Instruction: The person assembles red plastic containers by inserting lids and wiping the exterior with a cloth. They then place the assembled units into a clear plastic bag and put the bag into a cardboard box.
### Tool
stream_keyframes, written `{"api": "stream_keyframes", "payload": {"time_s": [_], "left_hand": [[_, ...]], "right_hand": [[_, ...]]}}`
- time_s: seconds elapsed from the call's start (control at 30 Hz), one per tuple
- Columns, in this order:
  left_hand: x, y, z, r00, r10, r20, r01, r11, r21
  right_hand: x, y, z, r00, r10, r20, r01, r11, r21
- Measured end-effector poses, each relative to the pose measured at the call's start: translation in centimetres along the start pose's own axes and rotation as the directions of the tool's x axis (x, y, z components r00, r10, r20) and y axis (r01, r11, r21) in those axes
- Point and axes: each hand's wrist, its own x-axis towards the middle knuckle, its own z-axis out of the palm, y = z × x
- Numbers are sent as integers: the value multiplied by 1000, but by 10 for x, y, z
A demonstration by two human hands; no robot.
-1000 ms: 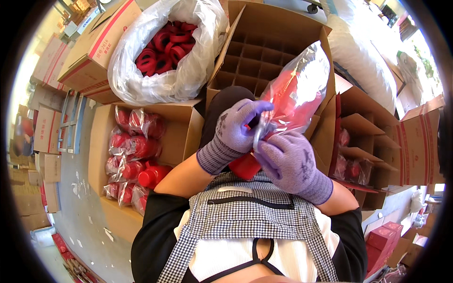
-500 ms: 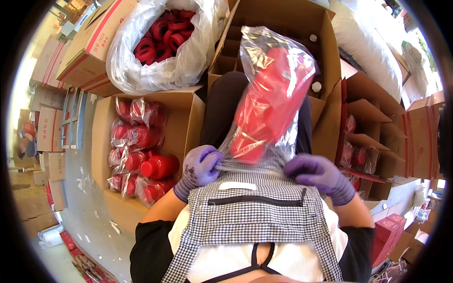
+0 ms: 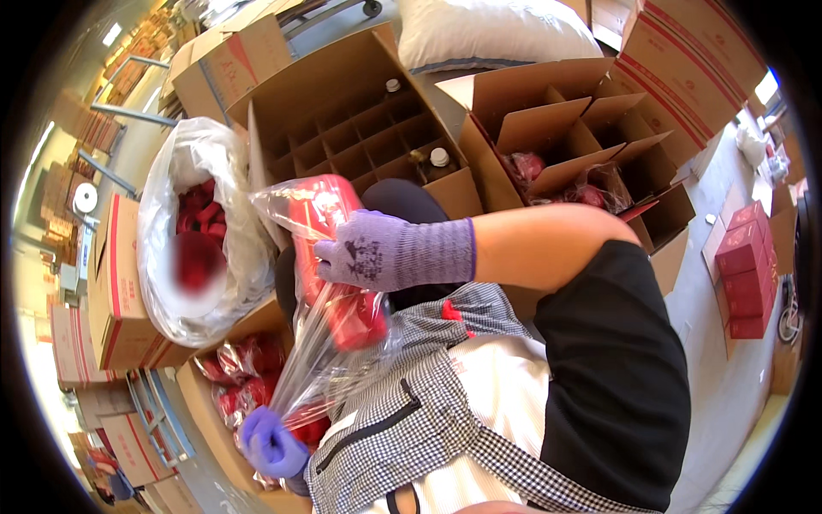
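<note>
A red bottle (image 3: 357, 321) lies slantwise over my lap inside a clear plastic bag (image 3: 318, 364). My right hand (image 3: 364, 248), in a purple knit glove, is wrapped over the bottle's upper part through the plastic. Lower left, my left hand (image 3: 272, 443), also gloved, is closed on the gathered end of the bag, which stretches taut between both hands. Just beyond the left hand, a carton (image 3: 204, 421) holds several bagged red bottles (image 3: 244, 396), partly hidden by my arm and the bag. A small red piece (image 3: 452, 313) shows against my checked apron.
A plastic-lined sack (image 3: 158, 283) of red rings stands at the left. Ahead is a divided carton (image 3: 312, 94) with a few white-capped bottles (image 3: 439, 158). Another divided carton (image 3: 539, 111) with bagged red items stands to its right. A white sack (image 3: 497, 34) lies behind; red boxes (image 3: 745, 270) are stacked far right.
The view has turned to the right. My right hand has left the bag's near end and taken hold of the bottle; my left hand has drawn the bag's end out to the left.
</note>
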Motion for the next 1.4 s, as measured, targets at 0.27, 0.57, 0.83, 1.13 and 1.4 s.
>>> {"api": "stream_keyframes", "payload": {"time_s": [0.27,0.57,0.83,1.13,1.4], "left_hand": [[82,-6,62,961,-234,146,259,948,-185],[79,-20,195,767,-316,558,550,771,-320],[58,-30,232,752,-255,608,515,803,-301],[64,-25,237,727,-108,678,374,891,-259],[67,-23,240,743,-6,669,270,918,-291]], "right_hand": [[-155,49,2,676,690,-259,-169,488,857],[-357,136,-137,185,977,-102,-880,211,425],[-399,213,-75,-279,874,399,-197,-458,867],[-366,256,26,-549,649,527,126,-559,820],[-363,216,96,-666,629,401,245,-323,914]]}}
